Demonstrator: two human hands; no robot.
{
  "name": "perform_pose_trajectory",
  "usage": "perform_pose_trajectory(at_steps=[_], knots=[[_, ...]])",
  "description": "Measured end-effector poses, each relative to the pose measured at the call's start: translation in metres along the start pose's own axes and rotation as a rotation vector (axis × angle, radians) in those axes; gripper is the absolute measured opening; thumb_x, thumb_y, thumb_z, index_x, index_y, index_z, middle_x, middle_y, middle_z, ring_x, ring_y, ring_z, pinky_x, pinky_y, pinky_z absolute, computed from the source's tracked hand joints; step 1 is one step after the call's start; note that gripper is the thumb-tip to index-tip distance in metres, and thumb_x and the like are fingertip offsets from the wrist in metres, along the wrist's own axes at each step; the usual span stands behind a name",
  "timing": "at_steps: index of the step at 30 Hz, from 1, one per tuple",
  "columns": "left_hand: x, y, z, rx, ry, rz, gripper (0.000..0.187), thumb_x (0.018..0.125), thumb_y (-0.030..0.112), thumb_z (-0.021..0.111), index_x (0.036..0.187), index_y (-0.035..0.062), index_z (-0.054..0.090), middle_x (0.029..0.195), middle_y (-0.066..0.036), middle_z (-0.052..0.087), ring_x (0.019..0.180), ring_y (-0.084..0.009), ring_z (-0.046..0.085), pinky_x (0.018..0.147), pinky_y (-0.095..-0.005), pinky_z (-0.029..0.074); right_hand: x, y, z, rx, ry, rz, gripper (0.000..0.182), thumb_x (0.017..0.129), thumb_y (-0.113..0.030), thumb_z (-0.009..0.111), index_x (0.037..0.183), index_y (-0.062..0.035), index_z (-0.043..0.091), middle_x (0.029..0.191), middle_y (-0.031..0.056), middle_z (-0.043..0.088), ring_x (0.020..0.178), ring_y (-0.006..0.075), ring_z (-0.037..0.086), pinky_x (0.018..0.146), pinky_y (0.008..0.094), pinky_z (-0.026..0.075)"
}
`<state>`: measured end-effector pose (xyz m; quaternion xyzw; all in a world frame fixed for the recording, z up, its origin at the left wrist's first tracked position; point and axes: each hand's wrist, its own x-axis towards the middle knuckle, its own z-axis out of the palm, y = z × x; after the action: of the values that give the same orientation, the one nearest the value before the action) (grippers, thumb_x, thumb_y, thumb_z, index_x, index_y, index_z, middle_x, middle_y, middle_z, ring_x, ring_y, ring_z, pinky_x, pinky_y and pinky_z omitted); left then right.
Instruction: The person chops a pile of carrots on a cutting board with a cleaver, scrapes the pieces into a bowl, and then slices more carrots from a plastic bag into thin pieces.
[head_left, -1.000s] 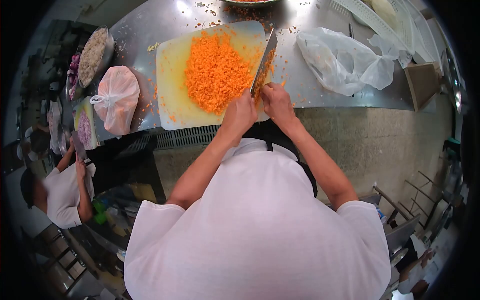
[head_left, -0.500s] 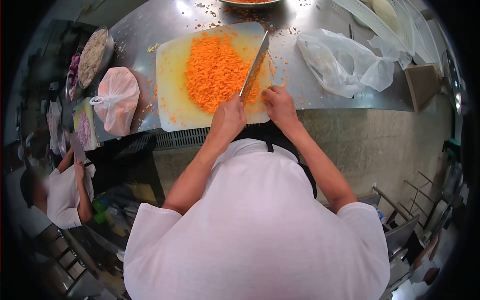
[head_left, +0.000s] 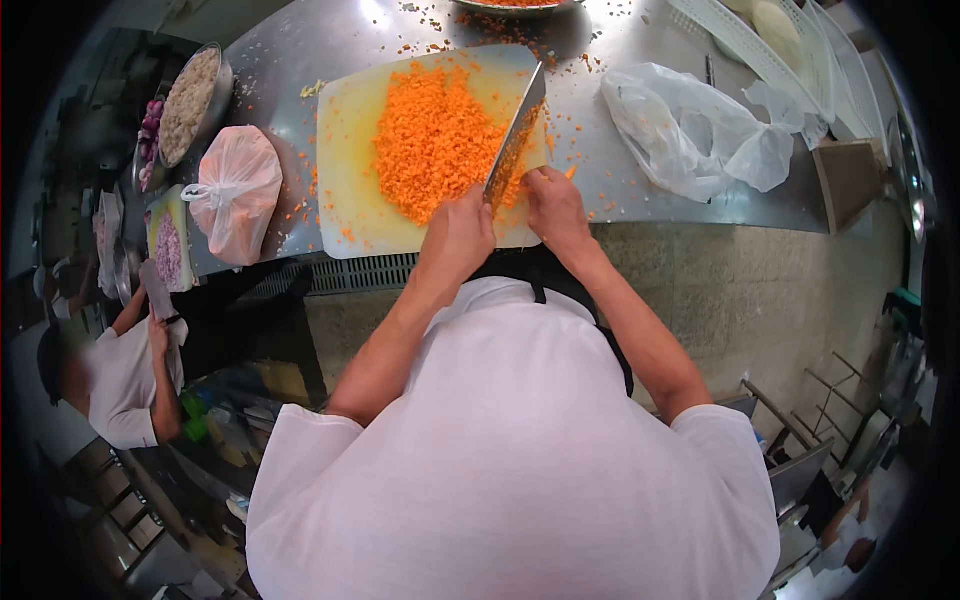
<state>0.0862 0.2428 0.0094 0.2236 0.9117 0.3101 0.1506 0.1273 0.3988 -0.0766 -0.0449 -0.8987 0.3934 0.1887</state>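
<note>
My left hand [head_left: 456, 238] is closed round the handle of a large kitchen knife [head_left: 517, 132]. Its blade points away from me, tilted so that the flat side with bits stuck to it shows. A heap of finely chopped carrot [head_left: 432, 140] covers the middle of the white cutting board [head_left: 345, 190], left of the blade. My right hand [head_left: 560, 212] is at the board's near right corner, beside the blade, fingers curled together by some carrot bits. Whatever those fingers hold is too small or hidden to make out.
A tied plastic bag [head_left: 238, 195] with orange contents stands left of the board. On the right lies a crumpled clear bag [head_left: 690, 135] near white baskets [head_left: 755, 45]. A bowl [head_left: 515, 10] is at the far edge. At left, a co-worker [head_left: 130, 385] holds a cleaver [head_left: 157, 290].
The knife blade has tilted, so more of its flat side shows. My right hand has shifted slightly left and closer to the blade. The co-worker's cleaver has moved slightly.
</note>
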Motion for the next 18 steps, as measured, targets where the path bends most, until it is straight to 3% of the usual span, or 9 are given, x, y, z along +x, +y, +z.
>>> perform_pose_trajectory(at_steps=[18], knots=[[0.005, -0.002, 0.023, -0.027, -0.014, 0.073, 0.012, 0.09, 0.008, 0.053, 0.092, -0.0039, 0.054, 0.071, -0.029, 0.058, 0.071, -0.0461, 0.061, 0.062, -0.0526, 0.045, 0.003, 0.004, -0.01, -0.022, 0.045, 0.043, 0.01, 0.072, 0.009, 0.058, 0.078, 0.001, 0.057, 0.075, 0.0178, 0.058, 0.077, 0.038, 0.06, 0.068, 0.0454, 0.048]])
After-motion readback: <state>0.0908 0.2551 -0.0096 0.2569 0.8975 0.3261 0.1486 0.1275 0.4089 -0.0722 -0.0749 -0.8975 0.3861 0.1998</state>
